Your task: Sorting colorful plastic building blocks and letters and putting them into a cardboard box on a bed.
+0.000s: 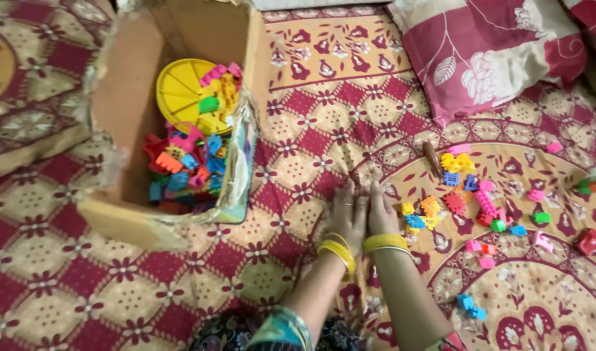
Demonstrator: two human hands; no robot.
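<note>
We have both hands down on the patterned bedspread [324, 117], side by side and touching each other, with yellow bangles at each wrist. Our left hand [347, 216] lies palm down with the fingers together and slightly curled; our right hand [381, 213] lies beside it the same way. Whether either hand has a small piece cupped under it we cannot tell, since the palms hide whatever is beneath; nothing shows between the fingers.

The torn cardboard box [125, 104] lies to our left, well apart from the hands, and it already holds a good heap of plastic building blocks [184, 166] in red, blue, pink and orange, together with a round yellow plastic piece [181, 94] leaning at the back.

The loose blocks [457, 195] lie scattered on the cloth to our right, the closest ones just beside our right hand, others spread further out toward the pink floral pillow [493, 52]. A few stray pieces [470, 305] sit nearer to us, and a green and a red one lie at the far right edge. A small brown stick-like object [432, 158] lies among them.

Judging from how things lie, we think the gathering is partly done: a large share is in the box, and a fair scatter is left out on the cloth
</note>
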